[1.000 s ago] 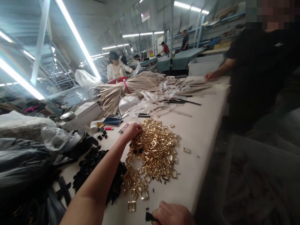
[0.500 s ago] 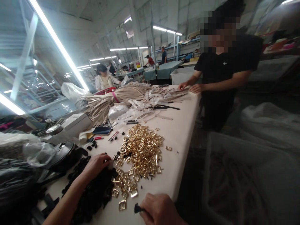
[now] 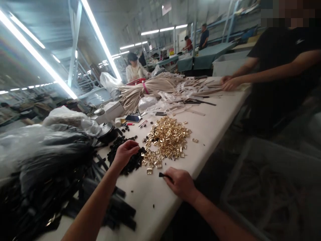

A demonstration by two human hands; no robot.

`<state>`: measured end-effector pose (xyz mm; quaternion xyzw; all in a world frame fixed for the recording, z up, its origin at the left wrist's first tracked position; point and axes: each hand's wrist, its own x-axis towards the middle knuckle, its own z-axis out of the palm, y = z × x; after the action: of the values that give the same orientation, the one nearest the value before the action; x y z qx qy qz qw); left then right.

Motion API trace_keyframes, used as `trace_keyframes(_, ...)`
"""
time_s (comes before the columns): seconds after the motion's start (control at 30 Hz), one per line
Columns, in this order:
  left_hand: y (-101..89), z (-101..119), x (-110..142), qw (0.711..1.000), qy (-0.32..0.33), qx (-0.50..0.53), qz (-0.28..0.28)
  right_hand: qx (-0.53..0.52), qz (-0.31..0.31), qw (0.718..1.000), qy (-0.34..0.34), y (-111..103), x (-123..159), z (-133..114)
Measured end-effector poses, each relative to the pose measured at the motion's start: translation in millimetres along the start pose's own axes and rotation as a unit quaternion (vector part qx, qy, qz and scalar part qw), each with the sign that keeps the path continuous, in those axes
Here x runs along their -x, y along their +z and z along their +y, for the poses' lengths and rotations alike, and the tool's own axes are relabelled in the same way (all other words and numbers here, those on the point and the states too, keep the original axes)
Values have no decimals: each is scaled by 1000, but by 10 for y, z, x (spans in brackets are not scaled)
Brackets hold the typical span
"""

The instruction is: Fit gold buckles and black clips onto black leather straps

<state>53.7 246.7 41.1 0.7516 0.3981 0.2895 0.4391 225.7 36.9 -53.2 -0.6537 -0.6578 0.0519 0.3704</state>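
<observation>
My left hand (image 3: 126,153) is over the pile of small black pieces (image 3: 132,164), its thumb and fingers drawn together. Whatever they may be holding is too small or hidden to make out. My right hand (image 3: 181,183) is closed around a black strap (image 3: 163,175), whose end pokes out to the left of the fingers above the table. Between and beyond both hands lies a heap of gold buckles (image 3: 170,137). One loose gold buckle (image 3: 149,171) sits at its near side, close to the strap end.
Black straps (image 3: 122,207) and plastic-covered bags (image 3: 57,144) crowd the left. Bundled beige straps (image 3: 160,83) lie across the far table (image 3: 213,117). A co-worker's hands (image 3: 229,83) touch straps at the far right. A plastic bin (image 3: 238,174) stands right, below the table edge.
The view has swung left and tilted, so the table's near part shows more. My right hand still grips the black strap; my left hand stays at the black pieces, its fingers drawn together.
</observation>
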Motion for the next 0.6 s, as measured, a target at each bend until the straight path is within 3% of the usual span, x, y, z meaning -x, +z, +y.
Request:
trace_keyframes(0.07, 52, 105, 439, 983, -33, 177, 30, 0, -7, 1000, -3, -34, -17, -1)
trace_keyframes(0.13, 126, 161, 848, 953, -58, 288, 73, -14, -8, 1000, -1, -71, -36, -11)
trace_keyframes(0.3, 290, 61, 1563, 867, -140, 446, 171, -129, 40, 991, 21, -203, -29, -234)
trace_keyframes(0.43, 325, -4, 1788, 850, -176, 470, 158, -176, 42, 983, -15, -349, -7, -613)
trace_keyframes(0.6, 341, 25, 1750, 860, -161, 475, 96, -172, 28, 983, -59, -441, -42, -921)
